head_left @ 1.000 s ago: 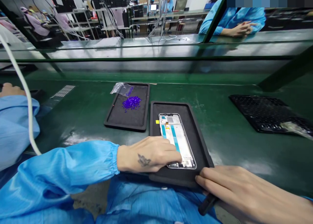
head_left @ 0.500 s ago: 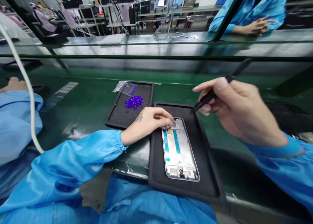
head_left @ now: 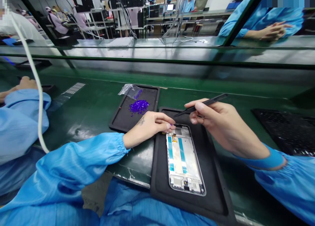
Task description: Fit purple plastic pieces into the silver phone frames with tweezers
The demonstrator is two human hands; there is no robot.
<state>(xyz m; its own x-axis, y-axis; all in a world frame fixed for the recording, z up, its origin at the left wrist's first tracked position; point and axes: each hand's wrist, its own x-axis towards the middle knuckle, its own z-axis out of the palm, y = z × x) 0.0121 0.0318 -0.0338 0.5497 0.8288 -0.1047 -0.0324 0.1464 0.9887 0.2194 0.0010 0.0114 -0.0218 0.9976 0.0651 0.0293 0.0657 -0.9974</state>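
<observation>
A phone frame with a silver metal inside and teal strips lies in a black tray before me. My left hand is at its upper left end, thumb and fingers pinched around a tiny purple piece that barely shows. In my right hand, black tweezers are gripped, their tip pointing left, just above and apart from my left fingertips. Loose purple pieces are heaped in a second black tray, beside a clear plastic bag.
A dark textured tray is on the green bench at right. At left are a co-worker's sleeve and a white cable. Across the bench, a person in blue has clasped hands. A green rail crosses the back.
My right hand has come left and lower, bringing the tweezers' tip close to my left fingertips. The left hand keeps its pinch at the phone frame's upper end. The view has shifted slightly.
</observation>
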